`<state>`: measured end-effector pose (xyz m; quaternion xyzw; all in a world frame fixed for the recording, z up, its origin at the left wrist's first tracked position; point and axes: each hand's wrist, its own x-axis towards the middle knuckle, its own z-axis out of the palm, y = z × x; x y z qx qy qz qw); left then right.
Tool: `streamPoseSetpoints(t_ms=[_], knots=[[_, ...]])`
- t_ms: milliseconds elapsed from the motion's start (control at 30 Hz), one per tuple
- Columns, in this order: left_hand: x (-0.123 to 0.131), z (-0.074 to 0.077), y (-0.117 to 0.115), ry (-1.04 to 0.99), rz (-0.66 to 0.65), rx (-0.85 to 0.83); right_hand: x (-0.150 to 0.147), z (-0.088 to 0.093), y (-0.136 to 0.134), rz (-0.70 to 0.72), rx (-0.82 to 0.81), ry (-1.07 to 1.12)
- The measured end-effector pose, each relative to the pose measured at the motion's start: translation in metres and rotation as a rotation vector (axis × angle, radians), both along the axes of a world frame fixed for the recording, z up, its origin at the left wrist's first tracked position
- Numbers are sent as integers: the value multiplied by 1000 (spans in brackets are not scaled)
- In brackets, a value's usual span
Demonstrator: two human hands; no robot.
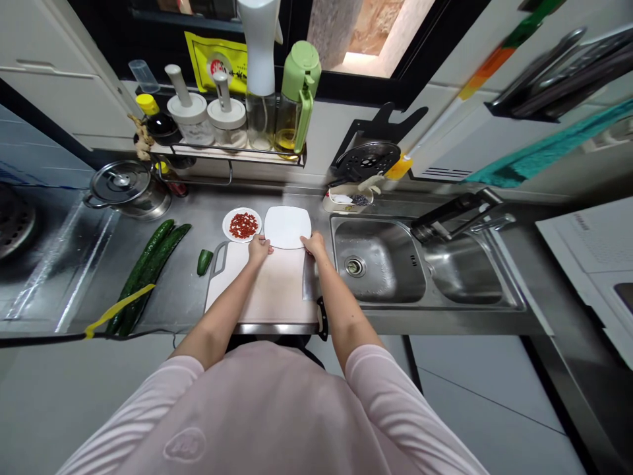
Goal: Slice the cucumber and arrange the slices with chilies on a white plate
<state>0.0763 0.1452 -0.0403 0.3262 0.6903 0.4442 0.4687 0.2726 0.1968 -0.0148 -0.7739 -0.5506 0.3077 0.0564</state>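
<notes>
Pink long sleeves [390, 396] on this one, arms stretched out over a white plastic cutting board [277, 290] at the edge of a stainless counter [198, 204]. A black-handled cleaver [309, 280] lies along the board's right side, just beside the right hand [313, 245]. That hand and the left hand [260, 249] are both on the near edge of a square white plate [287, 226] at the far end of the board. The fingers [258, 243] are bunched narrow against the rim, but I can't tell if they're gripping it or just resting there. Just left sits a small round plate [226, 224] of chopped red chili [243, 225], with a green pepper chunk [204, 262] on the bare steel. Further left are two long cucumbers [146, 274] and a lidded pot [123, 188]. To the right there's a steel double sink [376, 260] and faucet [459, 214]. At the back, a rack [230, 157] holds seasoning jars [227, 119] and a green-lidded oil bottle [297, 99].
</notes>
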Motion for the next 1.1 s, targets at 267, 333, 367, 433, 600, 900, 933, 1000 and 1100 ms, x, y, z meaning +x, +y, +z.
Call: streamPoseSetpoints(t_ms=[267, 333, 367, 433, 600, 900, 933, 1000, 1100], knots=[[2, 3, -2, 34, 16, 15, 1, -11, 4, -13, -8, 23], [2, 2, -2, 35, 20, 24, 1, -13, 4, -10, -12, 23], [2, 2, -2, 32, 20, 26, 1, -13, 4, -10, -10, 21], [2, 0, -2, 24, 19, 26, 2, -13, 5, -13, -7, 16], [2, -3, -1, 27, 19, 31, 2, -14, 7, 2, -42, 10], [0, -5, -2, 58, 4, 45, 1, -16, 9, 25, -28, -12], [0, -4, -2, 55, 3, 45, 1, -16, 9, 23, -25, -12], [1, -2, -2, 43, 6, 41, 1, -16, 9, 18, -19, -10], [1, 0, -2, 30, 10, 34, 1, -14, 8, 15, -22, -6]])
